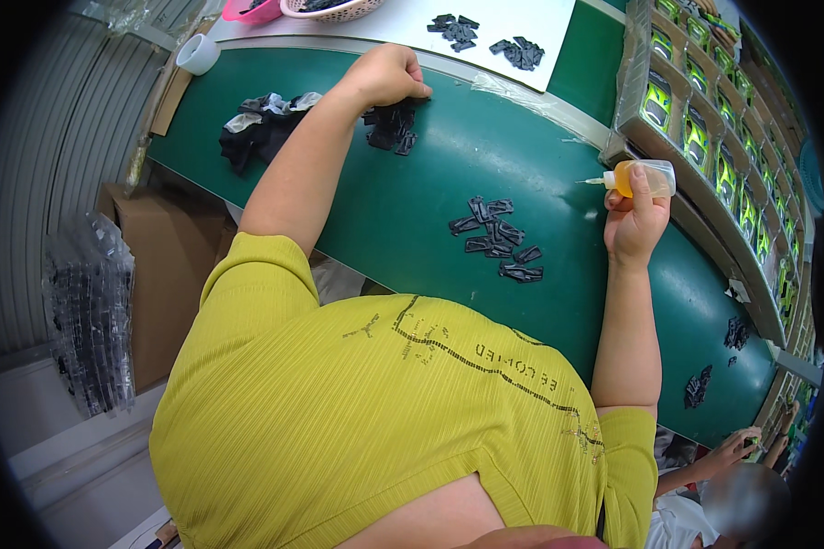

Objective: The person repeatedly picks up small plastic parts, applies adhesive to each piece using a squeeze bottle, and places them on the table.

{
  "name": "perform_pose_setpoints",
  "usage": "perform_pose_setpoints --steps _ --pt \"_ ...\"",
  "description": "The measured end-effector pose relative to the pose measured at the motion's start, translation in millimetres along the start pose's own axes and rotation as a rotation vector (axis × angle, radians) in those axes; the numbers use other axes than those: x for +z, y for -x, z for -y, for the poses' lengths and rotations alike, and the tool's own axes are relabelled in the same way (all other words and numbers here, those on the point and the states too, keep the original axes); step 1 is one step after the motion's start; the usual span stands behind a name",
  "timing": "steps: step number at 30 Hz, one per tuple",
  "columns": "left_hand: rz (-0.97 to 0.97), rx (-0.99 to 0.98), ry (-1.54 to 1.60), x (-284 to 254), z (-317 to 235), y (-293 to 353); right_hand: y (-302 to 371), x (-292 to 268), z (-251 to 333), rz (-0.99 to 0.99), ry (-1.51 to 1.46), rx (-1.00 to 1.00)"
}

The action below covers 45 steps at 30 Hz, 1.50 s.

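- Nearest, the person's yellow-green ribbed shirt (366,403) fills the lower part of the view, with the bare forearms stretched out over a green tabletop (540,156).
- Just beyond the shirt, a loose middle pile of small black parts (496,229) lies on the green surface, between the two arms.
- The right hand (638,215) is closed around a clear squeeze bottle (652,177) with orange-yellow liquid in it; the bottle is tipped on its side, its thin nozzle pointing left, above the table.
- At the lower right, another person's hand (734,448) is near the table edge, with two small clusters of black parts (698,387) beyond it.
- Beside the left forearm lies a crumpled black and grey cloth (261,133).
- Farther out, the left hand (386,75) is at a denser heap of black parts (391,128), its fingertips drawn together; whether a part is pinched there cannot be told.
- Beyond that stand a white roll (198,55) and a white board (394,35) bearing two more black piles (519,53), a pink bowl (254,9) and a pale basket (334,11).
- Along the right, a compartmented rack (634,101) holds green-and-black items (657,99).
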<state>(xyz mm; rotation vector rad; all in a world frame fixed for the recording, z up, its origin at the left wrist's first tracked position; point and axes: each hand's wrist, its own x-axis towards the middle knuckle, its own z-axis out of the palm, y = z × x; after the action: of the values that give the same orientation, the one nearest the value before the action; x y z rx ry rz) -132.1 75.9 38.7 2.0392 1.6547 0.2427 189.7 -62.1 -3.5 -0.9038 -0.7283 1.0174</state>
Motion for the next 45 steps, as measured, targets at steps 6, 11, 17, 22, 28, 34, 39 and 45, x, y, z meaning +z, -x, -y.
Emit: perform_pose_setpoints --steps 6,11,17,22,28,34,39,45 --pt "0.128 0.034 0.744 13.4 -49.9 29.3 0.1 -3.5 -0.2 -0.012 -0.037 0.010" --pt "0.327 0.068 0.981 70.4 -96.8 36.1 0.4 -0.9 -2.9 -0.004 -0.057 -0.008" --pt "0.471 0.045 0.986 103.9 -113.8 33.0 -2.0 -1.4 -0.2 0.015 -0.075 0.011" --pt "0.529 0.023 1.203 106.3 -108.4 36.7 -1.7 -6.7 1.0 -0.010 -0.193 0.086" --pt "0.502 0.053 1.139 104.9 -110.6 42.8 2.0 -1.9 3.0 -0.007 -0.152 0.078" --pt "0.536 0.065 1.111 108.2 -109.4 39.4 5.1 0.0 -0.6 0.077 0.121 -0.147" --pt "0.545 0.059 1.101 105.7 -111.6 40.1 7.2 6.9 0.7 0.104 0.248 -0.219" --pt "0.542 0.060 1.090 106.2 -112.1 40.6 6.4 4.4 2.7 0.139 0.305 -0.253"
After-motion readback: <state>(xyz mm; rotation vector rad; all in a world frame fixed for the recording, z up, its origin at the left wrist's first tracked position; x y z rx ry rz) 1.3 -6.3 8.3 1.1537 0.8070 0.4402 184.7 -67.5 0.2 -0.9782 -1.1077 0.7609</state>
